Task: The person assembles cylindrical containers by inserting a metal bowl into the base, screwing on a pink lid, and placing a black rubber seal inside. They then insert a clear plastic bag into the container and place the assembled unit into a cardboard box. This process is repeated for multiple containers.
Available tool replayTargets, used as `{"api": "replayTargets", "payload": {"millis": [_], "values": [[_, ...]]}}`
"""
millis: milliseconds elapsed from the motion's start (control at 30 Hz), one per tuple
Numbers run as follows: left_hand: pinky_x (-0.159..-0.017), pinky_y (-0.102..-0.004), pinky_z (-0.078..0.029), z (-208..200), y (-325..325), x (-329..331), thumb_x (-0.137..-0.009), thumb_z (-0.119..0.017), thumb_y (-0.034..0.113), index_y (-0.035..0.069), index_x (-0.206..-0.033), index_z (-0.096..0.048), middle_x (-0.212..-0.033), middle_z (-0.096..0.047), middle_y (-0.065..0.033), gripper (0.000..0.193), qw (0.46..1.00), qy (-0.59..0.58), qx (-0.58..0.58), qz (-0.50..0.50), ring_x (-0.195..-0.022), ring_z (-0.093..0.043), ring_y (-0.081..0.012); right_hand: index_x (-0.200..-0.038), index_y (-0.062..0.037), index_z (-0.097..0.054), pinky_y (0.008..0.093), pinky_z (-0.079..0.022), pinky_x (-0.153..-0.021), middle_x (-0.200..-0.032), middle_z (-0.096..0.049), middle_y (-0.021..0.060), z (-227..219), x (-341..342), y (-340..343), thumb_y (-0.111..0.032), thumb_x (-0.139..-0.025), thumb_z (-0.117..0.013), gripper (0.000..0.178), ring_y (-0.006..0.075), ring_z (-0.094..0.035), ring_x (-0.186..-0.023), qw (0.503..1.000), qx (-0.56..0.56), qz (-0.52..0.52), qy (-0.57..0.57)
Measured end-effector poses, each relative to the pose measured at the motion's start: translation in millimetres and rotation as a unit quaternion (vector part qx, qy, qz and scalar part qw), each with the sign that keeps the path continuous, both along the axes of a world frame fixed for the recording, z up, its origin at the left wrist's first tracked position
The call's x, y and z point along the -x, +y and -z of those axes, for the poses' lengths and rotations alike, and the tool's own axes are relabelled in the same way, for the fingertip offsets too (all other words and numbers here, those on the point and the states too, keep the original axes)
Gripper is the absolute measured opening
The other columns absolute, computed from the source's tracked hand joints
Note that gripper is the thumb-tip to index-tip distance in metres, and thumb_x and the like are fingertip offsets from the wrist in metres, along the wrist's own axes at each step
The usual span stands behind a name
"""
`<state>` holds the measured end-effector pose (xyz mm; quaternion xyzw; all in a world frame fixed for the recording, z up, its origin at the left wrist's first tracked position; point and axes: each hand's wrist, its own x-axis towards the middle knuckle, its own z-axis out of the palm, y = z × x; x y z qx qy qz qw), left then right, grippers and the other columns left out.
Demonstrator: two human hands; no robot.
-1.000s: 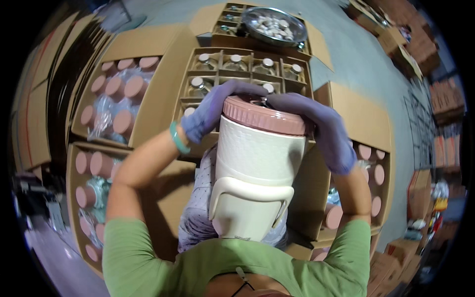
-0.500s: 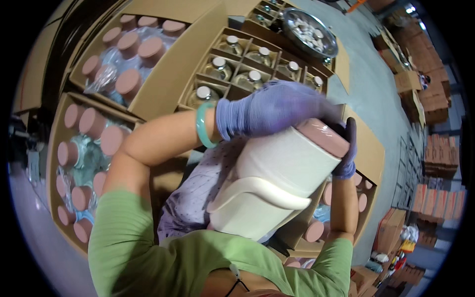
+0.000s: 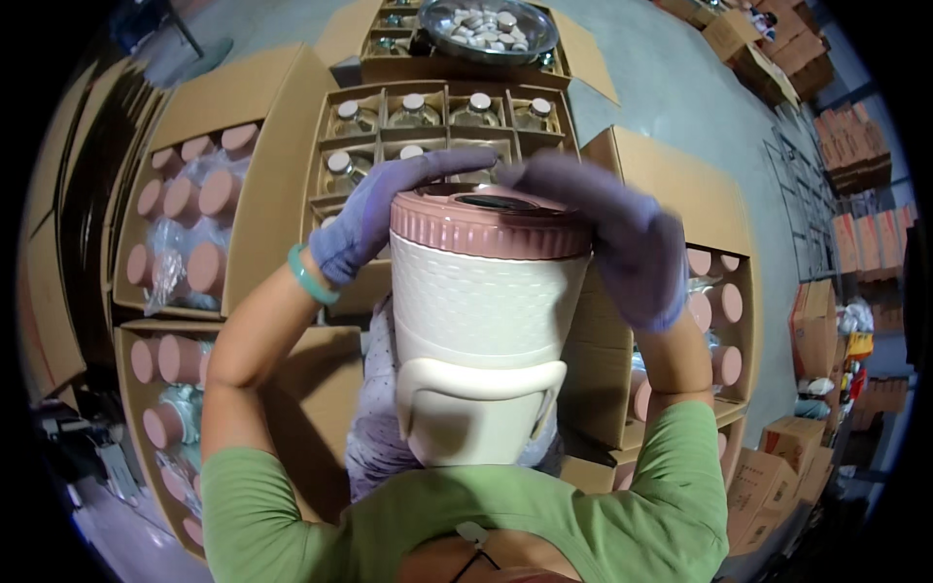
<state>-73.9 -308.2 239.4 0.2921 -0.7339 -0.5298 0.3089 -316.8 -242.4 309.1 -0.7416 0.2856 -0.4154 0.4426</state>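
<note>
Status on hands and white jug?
Left hand at left rim of pink lid; right hand, blurred, over its right side. White jug lidded. Bottle carton beyond, not blocking.

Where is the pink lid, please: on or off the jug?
On: the lid caps the jug, with no gap visible between them.

Purple gloves and a soft green top dress the worker in the lower half of the frame.
The left glove point(image 3: 362, 222) and right glove point(image 3: 643, 255), the latter blurred, end at the wrists; a smooth teal bangle point(image 3: 304, 281) circles the left wrist, left of centre. The plain top point(image 3: 389, 515) has short sleeves. At bottom centre, a dark cord point(image 3: 468, 565) carries a small whitish pendant point(image 3: 472, 531); pale lavender, dark-flecked legwear point(image 3: 374, 423) shows above.
</note>
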Motion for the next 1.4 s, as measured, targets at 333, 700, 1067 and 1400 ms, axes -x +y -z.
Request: {"api": "replayTargets", "payload": {"millis": [333,700,1067,1400], "values": [[-0.112,-0.0362,-0.039,4.3,6.8,11.7,-0.103,-0.031,0.022,-0.005,-0.142,-0.044,-0.144,-0.049,-0.0164,0.049,0.94,0.176,-0.284,0.072,-0.13,-0.05,-0.025,-0.127,0.001,-0.06,0.0366,-0.046,-0.101,-0.123,-0.064,0.0194,9.1,8.5,-6.9,-0.039,-0.101,-0.04,0.052,0.0231,-0.063,-0.113,0.993,0.104,-0.059,0.019],[-0.108,-0.042,-0.042,-15.0,34.4,13.4,-0.101,-0.035,0.047,-0.008,-0.141,-0.043,-0.146,-0.044,-0.0232,0.069,0.974,0.195,-0.108,-0.033,-0.123,-0.055,-0.029,-0.125,-0.0021,-0.063,0.0364,-0.05,-0.097,-0.122,-0.065,0.016,44.5,9.2,-18.7,-0.026,-0.1,-0.042,0.041,0.0254,-0.065,-0.111,0.963,0.268,-0.007,0.04],[-0.114,-0.0443,-0.033,-30.3,43.0,23.7,-0.1,-0.027,0.049,-0.003,-0.136,-0.053,-0.148,-0.043,-0.024,0.068,0.991,0.052,0.095,-0.081,-0.136,-0.042,-0.0369,-0.133,-0.004,-0.055,0.0332,-0.044,-0.105,-0.13,-0.063,0.0113,76.9,19.5,-54.1,-0.03,-0.105,-0.031,0.045,0.0243,-0.061,-0.117,0.993,0.009,-0.098,-0.06],[-0.12,-0.0403,-0.016,-121.2,-93.2,-21.7,-0.104,-0.027,0.047,0.009,-0.156,-0.02,-0.163,-0.02,-0.0069,0.065,0.994,-0.035,-0.061,0.085,-0.151,-0.014,-0.0193,-0.141,-0.0066,-0.042,0.0381,-0.033,-0.111,-0.144,-0.044,0.0123,127.7,27.5,-21.7,-0.043,-0.103,-0.039,0.053,0.0236,-0.043,-0.133,0.853,-0.133,0.305,-0.401]]}}
